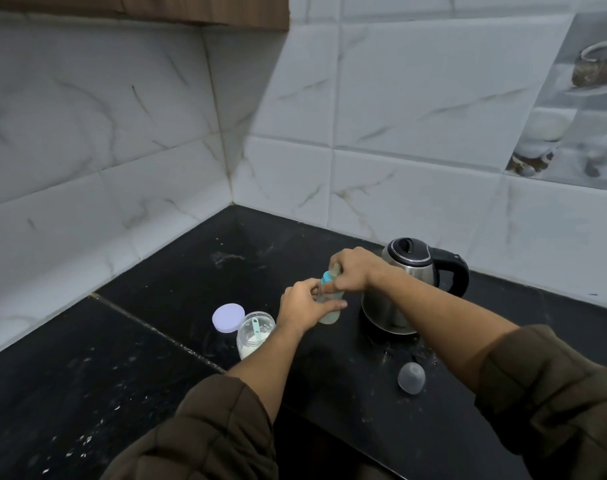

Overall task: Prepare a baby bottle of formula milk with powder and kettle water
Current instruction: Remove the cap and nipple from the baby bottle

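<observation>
- While tilted above the black counter (156, 292), the baby bottle (331, 308) sits between 2 hands.
- Left hand (304, 308): fingers curled around the bottle's clear body.
- Right hand (352, 268): fingers closed on the teal collar (326, 278) and teat end.
- Kettle (407, 289) just behind; open powder jar (253, 332) left; clear cap (411, 377) nearer.

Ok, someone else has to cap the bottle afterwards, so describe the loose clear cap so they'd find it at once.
Start at the steel kettle by the tiled wall on the black counter. Come straight toward the front edge from its base: the clear cap lies there alone, on its side. It is a small see-through dome, unlike the flat lilac lid left of the powder jar.
</observation>
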A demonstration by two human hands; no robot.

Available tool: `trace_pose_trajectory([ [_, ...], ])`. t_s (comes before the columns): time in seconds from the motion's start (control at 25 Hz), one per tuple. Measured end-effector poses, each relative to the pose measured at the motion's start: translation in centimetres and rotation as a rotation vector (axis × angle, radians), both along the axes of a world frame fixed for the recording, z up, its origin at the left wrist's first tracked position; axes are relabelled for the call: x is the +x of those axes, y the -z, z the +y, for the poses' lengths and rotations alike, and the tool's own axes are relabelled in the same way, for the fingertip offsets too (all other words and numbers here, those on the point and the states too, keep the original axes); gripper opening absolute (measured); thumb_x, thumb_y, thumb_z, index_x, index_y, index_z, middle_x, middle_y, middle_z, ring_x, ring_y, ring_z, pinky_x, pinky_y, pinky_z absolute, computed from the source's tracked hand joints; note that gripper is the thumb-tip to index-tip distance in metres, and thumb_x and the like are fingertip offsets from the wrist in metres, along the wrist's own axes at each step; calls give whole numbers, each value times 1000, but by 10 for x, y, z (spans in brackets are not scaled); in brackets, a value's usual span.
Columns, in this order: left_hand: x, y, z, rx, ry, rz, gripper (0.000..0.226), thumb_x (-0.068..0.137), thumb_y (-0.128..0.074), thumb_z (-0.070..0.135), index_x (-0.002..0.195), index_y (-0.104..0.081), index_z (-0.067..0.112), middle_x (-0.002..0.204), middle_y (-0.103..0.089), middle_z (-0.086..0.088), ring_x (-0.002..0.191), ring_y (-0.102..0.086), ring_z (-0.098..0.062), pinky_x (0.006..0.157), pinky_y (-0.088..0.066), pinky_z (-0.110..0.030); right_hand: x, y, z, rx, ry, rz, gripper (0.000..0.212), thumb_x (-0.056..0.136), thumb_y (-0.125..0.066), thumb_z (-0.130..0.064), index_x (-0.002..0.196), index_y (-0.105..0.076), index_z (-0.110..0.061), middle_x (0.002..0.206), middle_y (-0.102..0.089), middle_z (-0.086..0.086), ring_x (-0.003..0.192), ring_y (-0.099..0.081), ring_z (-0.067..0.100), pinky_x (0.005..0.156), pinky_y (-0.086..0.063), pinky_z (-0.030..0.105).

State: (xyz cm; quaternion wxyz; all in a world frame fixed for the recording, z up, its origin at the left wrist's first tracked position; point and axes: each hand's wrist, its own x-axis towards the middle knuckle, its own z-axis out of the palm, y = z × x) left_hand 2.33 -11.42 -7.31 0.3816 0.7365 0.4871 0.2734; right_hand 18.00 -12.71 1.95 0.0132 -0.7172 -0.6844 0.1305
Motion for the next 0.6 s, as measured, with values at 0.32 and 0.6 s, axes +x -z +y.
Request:
trace_pose_trajectory([
  [0.32, -6, -6, 6, 31, -38, 63, 41, 69, -93, 44, 103, -78, 26, 80, -75, 14, 79, -70, -1, 78, -59, -28, -1, -13, 14, -18, -270, -99, 41, 77, -87, -45, 113, -73, -30, 102, -74, -4, 94, -66, 19, 88, -57, 39],
  [0.6, -10, 4, -2, 18, -90, 154, 47, 68, -92, 45, 109, -77, 29, 90, -76, 14, 89, -70, -4, 82, -55, -25, -8, -17, 14, -114, -284, -87, 77, 80, -81, -42, 149, -50, -27, 121, -66, -1, 93, -72, 22, 85, -62, 42],
])
